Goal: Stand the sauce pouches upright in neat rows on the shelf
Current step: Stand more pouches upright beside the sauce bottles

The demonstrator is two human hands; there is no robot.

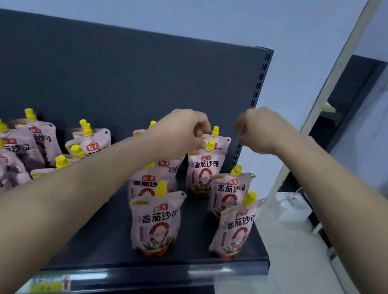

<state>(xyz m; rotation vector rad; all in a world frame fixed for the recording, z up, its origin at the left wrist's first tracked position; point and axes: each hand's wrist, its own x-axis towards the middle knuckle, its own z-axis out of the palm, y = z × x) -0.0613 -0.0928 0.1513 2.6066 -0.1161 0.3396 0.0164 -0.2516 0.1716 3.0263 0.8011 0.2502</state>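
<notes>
Dark grey metal shelf [106,240], head view: pink, yellow-capped pouches [156,223] are stood upright in rows at its right end, with others tumbled at left. The rear pouch [221,142], upright before the back panel [97,72], is pinched at its top edge by the left hand [183,129]. The right hand [258,129] is held just beside it, fingers curled; whether anything is gripped cannot be told

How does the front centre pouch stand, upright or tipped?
Upright: the pouch stands on its base on the shelf, yellow cap on top.
</notes>
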